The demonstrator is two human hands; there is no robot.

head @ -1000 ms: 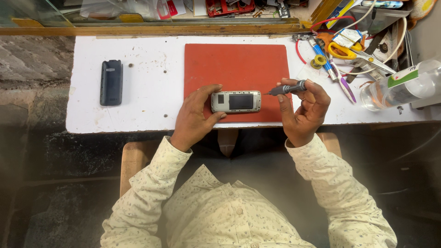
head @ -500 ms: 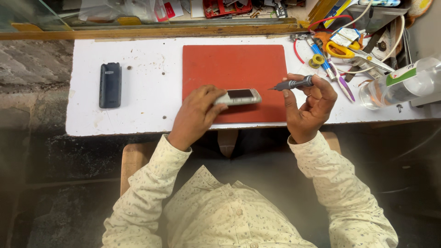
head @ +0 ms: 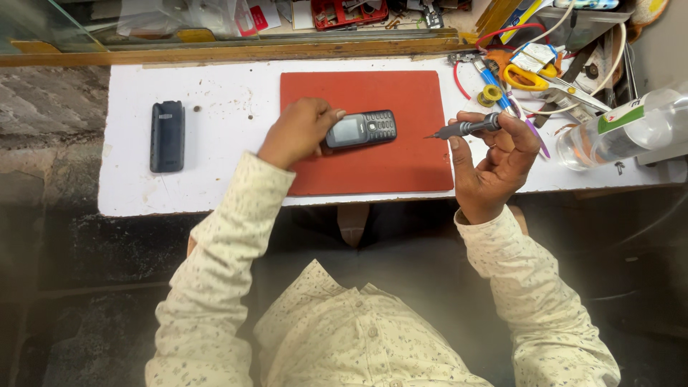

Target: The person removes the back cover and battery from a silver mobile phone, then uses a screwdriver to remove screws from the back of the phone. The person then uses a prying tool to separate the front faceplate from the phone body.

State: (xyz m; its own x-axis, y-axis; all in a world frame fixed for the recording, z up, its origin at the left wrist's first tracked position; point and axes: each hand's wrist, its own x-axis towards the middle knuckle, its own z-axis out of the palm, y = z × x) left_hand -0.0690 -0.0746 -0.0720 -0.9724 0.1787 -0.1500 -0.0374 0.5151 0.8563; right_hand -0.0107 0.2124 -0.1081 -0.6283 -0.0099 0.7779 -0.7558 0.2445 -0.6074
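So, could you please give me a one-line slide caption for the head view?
Left hand holds keypad phone on red mat; right hand holds screwdriver.

Even, soft light falls on the white worktop [head: 229,186], which reads bright, while the floor below it sinks into dimness. Shadows beside the red mat [head: 373,161] are faint. The clear bottle [head: 623,129] right of the mat shows mild glare. Focus is sharp.

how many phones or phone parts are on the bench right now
2. A dark keypad phone lies face up on the red mat, held by the left hand. A black phone back cover lies apart at the white table's left end. The clutter at right may hide more.
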